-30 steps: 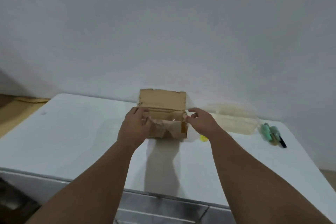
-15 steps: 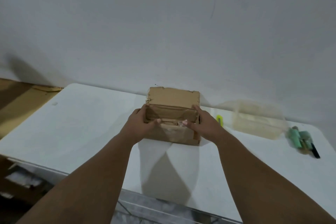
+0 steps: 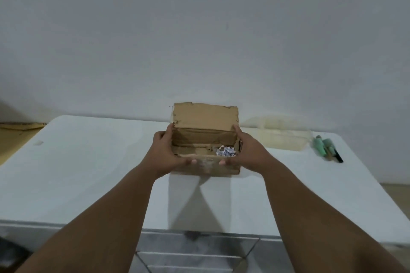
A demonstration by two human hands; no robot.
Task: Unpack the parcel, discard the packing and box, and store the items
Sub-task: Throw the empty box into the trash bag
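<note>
Box [image 3: 205,117] sits open at tabletop [image 3: 88,162] centre, crumpled paper [image 3: 226,151] inside. Left hand [image 3: 165,154] clasps its 9 o'clock side, right hand [image 3: 248,153] its 3 o'clock side. Pens [image 3: 327,147] lie at 3 o'clock.

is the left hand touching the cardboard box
Touching. In the head view the left hand wraps the left end of the cardboard box, its thumb pressed onto the front wall with no gap showing.

Both hands [image 3: 168,153] [image 3: 248,153] grip the open cardboard box [image 3: 205,117], crumpled paper [image 3: 226,151] inside.
</note>
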